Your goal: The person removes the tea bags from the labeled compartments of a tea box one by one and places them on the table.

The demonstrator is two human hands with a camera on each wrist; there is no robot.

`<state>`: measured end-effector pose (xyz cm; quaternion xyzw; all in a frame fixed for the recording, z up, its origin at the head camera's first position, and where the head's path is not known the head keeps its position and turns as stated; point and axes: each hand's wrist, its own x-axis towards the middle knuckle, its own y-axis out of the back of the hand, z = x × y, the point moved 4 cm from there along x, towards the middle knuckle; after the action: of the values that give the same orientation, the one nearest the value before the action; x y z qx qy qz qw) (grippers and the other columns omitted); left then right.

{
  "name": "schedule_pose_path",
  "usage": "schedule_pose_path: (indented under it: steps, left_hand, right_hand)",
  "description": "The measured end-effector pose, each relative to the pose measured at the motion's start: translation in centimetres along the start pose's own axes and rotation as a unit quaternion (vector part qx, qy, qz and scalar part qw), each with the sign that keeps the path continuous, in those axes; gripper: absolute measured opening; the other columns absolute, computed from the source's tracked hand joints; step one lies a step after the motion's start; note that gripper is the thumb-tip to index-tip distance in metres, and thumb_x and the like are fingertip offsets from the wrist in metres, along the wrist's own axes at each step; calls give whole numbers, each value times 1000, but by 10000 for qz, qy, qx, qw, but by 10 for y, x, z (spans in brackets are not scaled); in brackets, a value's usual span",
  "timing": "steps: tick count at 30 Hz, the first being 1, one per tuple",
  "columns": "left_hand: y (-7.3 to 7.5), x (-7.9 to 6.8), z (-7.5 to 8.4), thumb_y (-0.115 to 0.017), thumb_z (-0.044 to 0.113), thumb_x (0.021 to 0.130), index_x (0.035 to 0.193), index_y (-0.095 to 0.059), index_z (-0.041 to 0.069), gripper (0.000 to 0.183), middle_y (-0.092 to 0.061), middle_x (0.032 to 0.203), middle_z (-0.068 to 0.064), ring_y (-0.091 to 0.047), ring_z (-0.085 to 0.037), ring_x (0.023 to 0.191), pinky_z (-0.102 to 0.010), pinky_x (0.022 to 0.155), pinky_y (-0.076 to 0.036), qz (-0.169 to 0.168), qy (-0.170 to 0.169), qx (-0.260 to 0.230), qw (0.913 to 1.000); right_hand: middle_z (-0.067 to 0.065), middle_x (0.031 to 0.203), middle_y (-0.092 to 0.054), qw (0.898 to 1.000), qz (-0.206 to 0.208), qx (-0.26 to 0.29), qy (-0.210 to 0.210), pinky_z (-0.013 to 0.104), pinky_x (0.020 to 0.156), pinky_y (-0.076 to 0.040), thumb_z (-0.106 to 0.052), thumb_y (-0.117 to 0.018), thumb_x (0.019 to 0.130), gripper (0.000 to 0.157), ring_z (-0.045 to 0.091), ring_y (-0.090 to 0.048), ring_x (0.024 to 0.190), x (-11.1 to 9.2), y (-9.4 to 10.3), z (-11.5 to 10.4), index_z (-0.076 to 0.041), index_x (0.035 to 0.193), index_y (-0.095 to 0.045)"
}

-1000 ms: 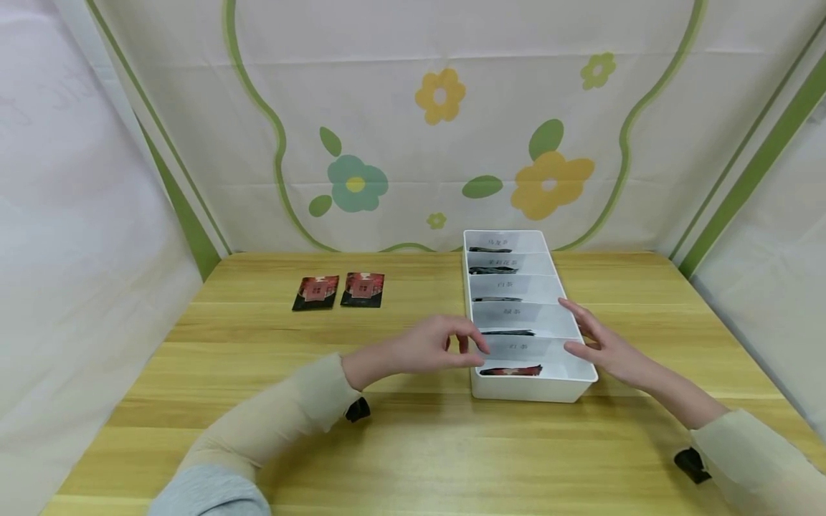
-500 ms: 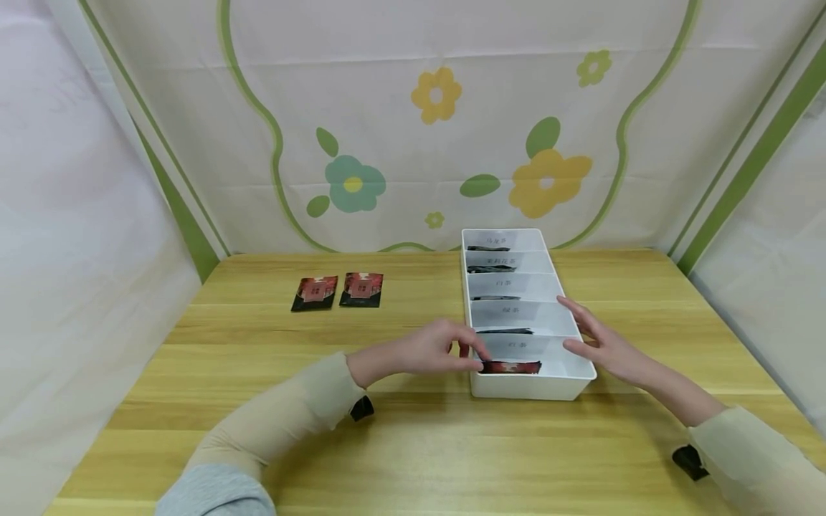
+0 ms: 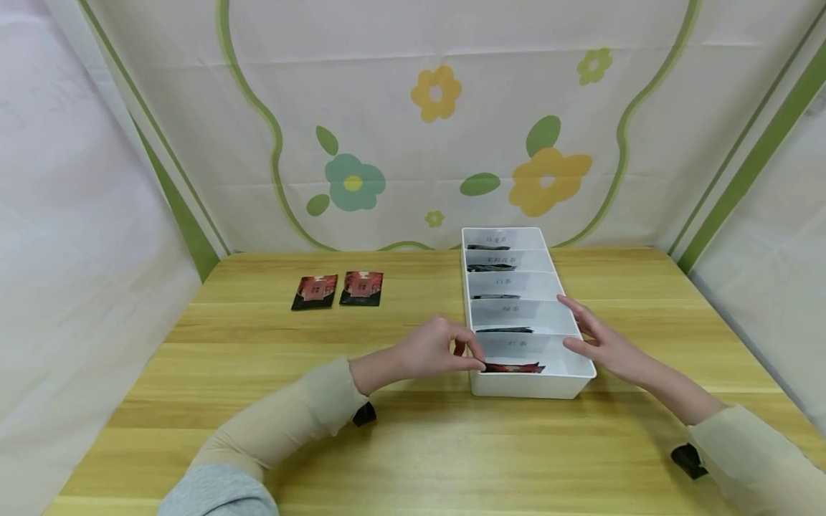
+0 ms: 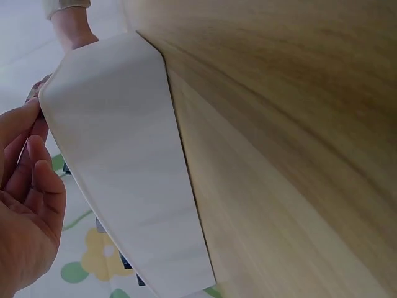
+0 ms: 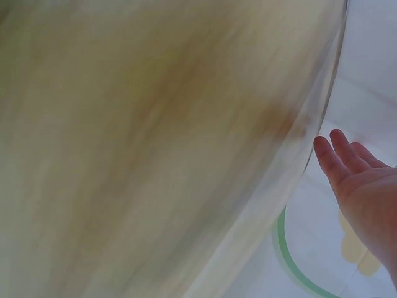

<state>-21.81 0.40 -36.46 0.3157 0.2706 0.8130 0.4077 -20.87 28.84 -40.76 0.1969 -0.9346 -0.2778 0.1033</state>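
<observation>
A white divided box [image 3: 525, 388] stands right of the middle in the head view, with labels on its inner walls and flat packets in its compartments. In the nearest compartment are red and black sachets [image 3: 516, 368]. My left hand [image 3: 429, 351] reaches over the box's left rim and pinches the left end of a sachet between thumb and forefinger. The left wrist view shows that hand [image 4: 28, 217] beside the box's white outer wall [image 4: 124, 167]. My right hand [image 3: 606, 349] rests at the right rim, thumb and fingers extended. In the right wrist view its fingers [image 5: 332, 161] are straight.
Two red and black sachets, a left one [image 3: 315, 292] and a right one [image 3: 361, 289], lie flat at the back left of the wooden table [image 3: 413, 444]. Behind the table hangs a white cloth [image 3: 387, 86] printed with flowers.
My left thumb and forefinger, apart over the left rim a second ago, have come together on a sachet's end. The right hand has stayed at the box's right rim.
</observation>
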Motion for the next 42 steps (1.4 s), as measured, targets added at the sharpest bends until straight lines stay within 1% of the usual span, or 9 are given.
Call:
schedule_pose_path:
  steps: [3,8,16,19,22,33,36,38,42]
  left_hand:
    - [0,-1,0,-77,14,85,84,-76,9,5,-71,82,6,-54,-1,68,-21,58,-46,51,22,-317,9995]
    - [4,-3,4,-75,13,87,84,-74,8,5,-72,84,4,-54,-2,69,-22,57,-46,160,-70,-537,9984]
    - [9,-3,9,-72,9,89,85,-72,7,5,-71,84,2,-52,-1,67,-21,58,-47,471,-97,-148,9987]
    - [12,-2,9,-73,7,87,83,-72,7,4,-70,81,1,-51,0,65,-21,53,-45,700,-174,-146,9973]
    - [16,-1,10,-74,5,86,82,-72,6,5,-70,79,1,-51,0,63,-20,49,-43,963,-264,-211,9948]
    - [33,0,11,-71,7,89,87,-73,2,6,-72,82,-4,-56,-2,59,-22,52,-49,1679,-435,-463,9838]
    - [40,-2,13,-71,7,89,86,-72,1,6,-72,83,-5,-55,-5,57,-23,49,-47,1858,-497,-522,9799]
    - [44,-3,14,-71,6,89,86,-72,1,6,-71,82,-4,-55,-6,58,-24,48,-47,1966,-512,-592,9774]
    - [57,-6,18,-71,7,90,86,-71,1,7,-68,77,-1,-54,-8,58,-26,47,-47,2142,-574,-737,9723]
  right_hand:
    - [27,156,-10,10000,-5,85,41,10,90,-33,-8,-54,100,70,56,-22,133,0,0,0,-10,156,-12]
    - [27,156,-8,9999,2,144,37,9,90,-32,-8,-53,100,70,56,-21,134,0,-1,0,-10,156,-12]
    - [27,157,-9,10000,15,61,76,11,91,-33,-8,-53,100,70,56,-22,133,-1,-1,1,-10,156,-12]
    - [26,157,-10,10000,18,-10,78,28,98,-39,-8,-53,100,69,56,-23,133,-1,-1,0,-11,156,-12]
    - [26,157,-10,10000,19,-58,74,48,99,-37,-8,-53,100,69,55,-24,133,-1,-1,0,-11,156,-12]
    - [27,157,-9,10000,18,-96,21,65,96,-30,-9,-52,101,69,57,-24,132,0,-2,1,-11,157,-11]
    - [25,157,-9,9999,26,-101,26,52,99,-37,-8,-52,101,70,56,-24,133,0,-1,2,-12,157,-11]
    - [25,157,-9,10000,18,-61,44,35,99,-39,-8,-52,100,70,56,-24,133,0,-1,2,-12,157,-11]
    - [26,157,-9,10000,-5,61,71,12,91,-34,-7,-53,100,70,56,-23,133,0,-1,2,-12,157,-11]
